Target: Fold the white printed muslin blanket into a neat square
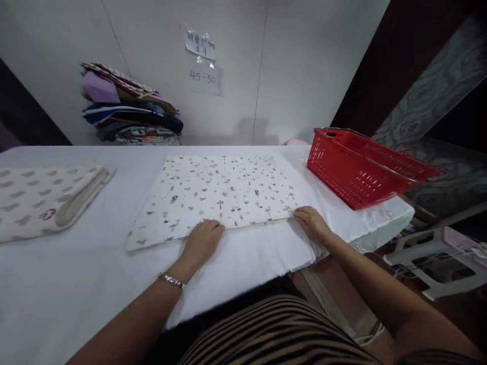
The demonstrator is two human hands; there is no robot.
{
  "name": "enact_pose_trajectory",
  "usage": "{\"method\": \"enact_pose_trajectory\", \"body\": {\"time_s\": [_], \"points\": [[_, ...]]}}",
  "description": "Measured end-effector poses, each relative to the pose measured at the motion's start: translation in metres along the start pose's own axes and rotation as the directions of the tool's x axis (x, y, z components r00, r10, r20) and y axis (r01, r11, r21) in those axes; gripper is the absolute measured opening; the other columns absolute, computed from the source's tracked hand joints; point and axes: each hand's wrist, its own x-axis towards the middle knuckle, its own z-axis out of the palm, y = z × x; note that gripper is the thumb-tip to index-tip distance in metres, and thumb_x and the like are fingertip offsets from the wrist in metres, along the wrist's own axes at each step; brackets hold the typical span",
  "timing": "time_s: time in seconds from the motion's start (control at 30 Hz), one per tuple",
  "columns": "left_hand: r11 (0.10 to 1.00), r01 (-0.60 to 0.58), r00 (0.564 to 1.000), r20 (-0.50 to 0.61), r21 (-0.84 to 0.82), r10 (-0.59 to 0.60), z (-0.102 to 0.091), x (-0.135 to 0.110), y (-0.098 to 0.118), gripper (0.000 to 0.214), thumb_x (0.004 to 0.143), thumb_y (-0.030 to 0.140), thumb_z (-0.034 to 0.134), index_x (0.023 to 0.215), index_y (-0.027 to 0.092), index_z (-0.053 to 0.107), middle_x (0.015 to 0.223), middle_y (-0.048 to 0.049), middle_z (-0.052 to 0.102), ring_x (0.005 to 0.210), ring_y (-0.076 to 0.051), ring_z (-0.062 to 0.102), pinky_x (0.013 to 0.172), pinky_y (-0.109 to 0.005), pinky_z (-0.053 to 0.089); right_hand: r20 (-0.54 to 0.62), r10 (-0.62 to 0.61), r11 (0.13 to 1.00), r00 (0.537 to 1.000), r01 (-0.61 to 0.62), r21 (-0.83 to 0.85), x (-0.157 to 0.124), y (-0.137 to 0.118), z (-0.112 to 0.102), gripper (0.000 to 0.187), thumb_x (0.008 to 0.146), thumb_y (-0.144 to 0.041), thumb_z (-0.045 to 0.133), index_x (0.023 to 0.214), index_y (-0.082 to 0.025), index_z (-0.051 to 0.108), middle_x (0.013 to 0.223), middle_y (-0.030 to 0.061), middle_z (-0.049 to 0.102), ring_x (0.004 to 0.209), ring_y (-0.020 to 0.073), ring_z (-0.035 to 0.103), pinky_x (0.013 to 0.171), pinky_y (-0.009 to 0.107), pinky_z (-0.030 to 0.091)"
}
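Observation:
A folded white cloth (213, 195) printed with small palms, birds and rainbows lies flat on the white-covered table in front of me. At its front edge, left of the middle, my left hand (203, 241) is closed on the border, fingers on top and curled over it. My right hand (312, 223) grips the front right corner, with its fingers bent over the fabric. The undersides of both hands are hidden. A silver bracelet (171, 280) circles my left wrist.
Another folded cloth (34, 200) with grey shapes lies on the left. A red plastic basket (342, 170) stands at the table's right end. Folded fabrics (133, 114) are stacked by the back wall, where paper notes (205, 78) hang. A plastic stool (437, 258) is on the floor at right.

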Motion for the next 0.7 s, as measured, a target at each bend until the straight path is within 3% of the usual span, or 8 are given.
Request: {"method": "enact_pose_trajectory", "body": {"time_s": [0.17, 0.47, 0.7], "points": [[1.0, 0.0, 1.0, -0.028, 0.025, 0.001, 0.0038, -0.001, -0.0007, 0.029, 0.091, 0.016, 0.034, 0.091, 0.019, 0.063, 0.093, -0.0056, 0.063, 0.086, -0.02, 0.052, 0.077, -0.034, 0.042, 0.066, -0.029, 1.0, 0.997, 0.029, 0.008, 0.0083, -0.0013, 0.0052, 0.027, 0.093, -0.026, 0.046, 0.098, -0.019, 0.072, 0.1, 0.0095, 0.068, 0.093, 0.0238, 0.059, 0.082, 0.038, 0.047], [1.0, 0.004, 1.0, -0.01, 0.001, -0.004, -0.0013, -0.0004, 0.001, 0.031, 0.091, 0.017, 0.032, 0.092, 0.018, 0.063, 0.093, -0.0064, 0.063, 0.087, -0.02, 0.053, 0.077, -0.034, 0.042, 0.072, -0.022, 0.998, 0.997, 0.017, 0.066, 0.0105, -0.0013, 0.0037, 0.029, 0.094, -0.025, 0.043, 0.099, -0.018, 0.071, 0.099, 0.0098, 0.069, 0.092, 0.023, 0.06, 0.08, 0.036, 0.047], [1.0, -0.001, 0.999, -0.034, 0.017, 0.002, 0.0008, -0.0009, 0.0005, 0.029, 0.091, 0.016, 0.034, 0.09, 0.018, 0.063, 0.091, -0.0058, 0.063, 0.085, -0.019, 0.053, 0.076, -0.033, 0.042, 0.053, -0.026, 0.997, 0.998, 0.03, -0.076, 0.01, -0.0004, 0.0056, 0.028, 0.093, -0.02, 0.044, 0.102, -0.019, 0.07, 0.1, 0.0103, 0.068, 0.091, 0.0234, 0.058, 0.078, 0.036, 0.043]]}}
